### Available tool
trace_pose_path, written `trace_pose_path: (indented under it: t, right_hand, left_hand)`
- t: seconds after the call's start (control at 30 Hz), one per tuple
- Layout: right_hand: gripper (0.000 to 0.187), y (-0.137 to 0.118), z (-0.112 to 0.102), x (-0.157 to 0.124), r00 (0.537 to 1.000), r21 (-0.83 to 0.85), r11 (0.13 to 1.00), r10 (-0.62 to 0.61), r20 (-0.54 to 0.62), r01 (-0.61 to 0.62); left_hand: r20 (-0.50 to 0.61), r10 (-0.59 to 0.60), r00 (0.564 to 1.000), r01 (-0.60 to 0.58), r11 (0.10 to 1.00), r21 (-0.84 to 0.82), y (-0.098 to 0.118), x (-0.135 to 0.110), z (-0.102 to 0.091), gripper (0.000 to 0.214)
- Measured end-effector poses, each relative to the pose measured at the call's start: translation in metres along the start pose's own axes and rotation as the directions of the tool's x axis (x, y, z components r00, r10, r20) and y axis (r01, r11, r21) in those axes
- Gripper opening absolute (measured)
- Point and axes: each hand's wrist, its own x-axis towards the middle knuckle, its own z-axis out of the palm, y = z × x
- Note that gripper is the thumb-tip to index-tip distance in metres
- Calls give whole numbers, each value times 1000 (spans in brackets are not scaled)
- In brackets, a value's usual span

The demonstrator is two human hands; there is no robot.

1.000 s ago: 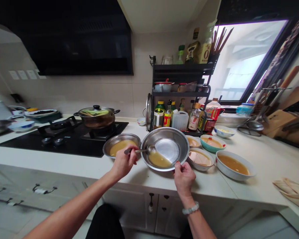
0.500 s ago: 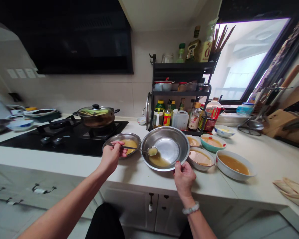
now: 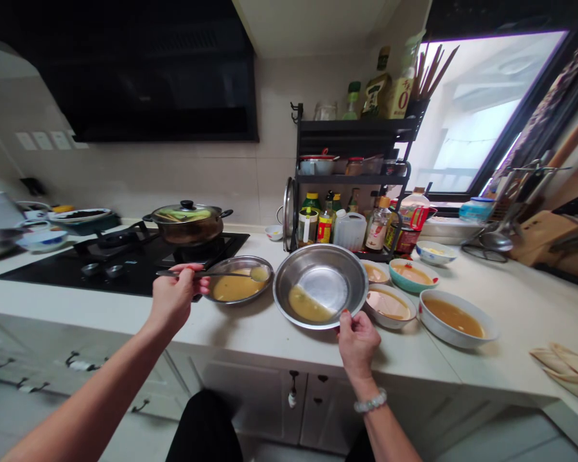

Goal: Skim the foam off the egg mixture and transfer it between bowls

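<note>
My left hand (image 3: 174, 296) is closed round the handle of a metal spoon (image 3: 221, 274). The spoon's bowl holds yellow liquid and hovers over the right rim of a smaller steel basin (image 3: 238, 280), which also holds yellow liquid. My right hand (image 3: 356, 340) pinches the near rim of a large steel basin (image 3: 327, 266). That basin is tilted towards me, with a pool of yellow liquid at its low side. Both basins rest on the white counter (image 3: 250, 333).
Right of the large basin stand several bowls of brownish liquid, the biggest a white bowl (image 3: 457, 317). A black rack (image 3: 354, 186) of bottles stands behind. A lidded pot (image 3: 187, 221) sits on the black hob (image 3: 120, 263). Dishes lie at far left, a utensil stand at far right.
My left hand has carried the filled spoon leftwards, out of the large basin and over the smaller basin. My right hand has kept its hold on the tilted large basin.
</note>
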Motion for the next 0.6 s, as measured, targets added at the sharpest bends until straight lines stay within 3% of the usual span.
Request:
trace_pose_path:
  t: [0.13, 0.23, 0.37, 0.5, 0.6]
  right_hand:
    - [36, 0, 0, 1, 1000, -11, 1000, -9, -4, 9]
    - [36, 1, 0, 1, 1000, -33, 999, -15, -3, 15]
    - [36, 3, 0, 1, 1000, -54, 998, -23, -13, 23]
    - [35, 3, 0, 0, 1000, -36, 999, -7, -3, 7]
    - [35, 2, 0, 0, 1000, -9, 1000, 0, -3, 0]
  left_hand:
    - [-31, 77, 997, -74, 994, 79, 1, 2, -12, 8]
    - [14, 182, 983, -180, 952, 249, 3, -2, -17, 11]
    - [102, 338, 936, -337, 771, 540, 2, -9, -19, 17]
    - [256, 517, 817, -527, 486, 698, -6, -10, -19, 19]
    - [279, 519, 808, -545, 481, 686, -9, -13, -15, 20]
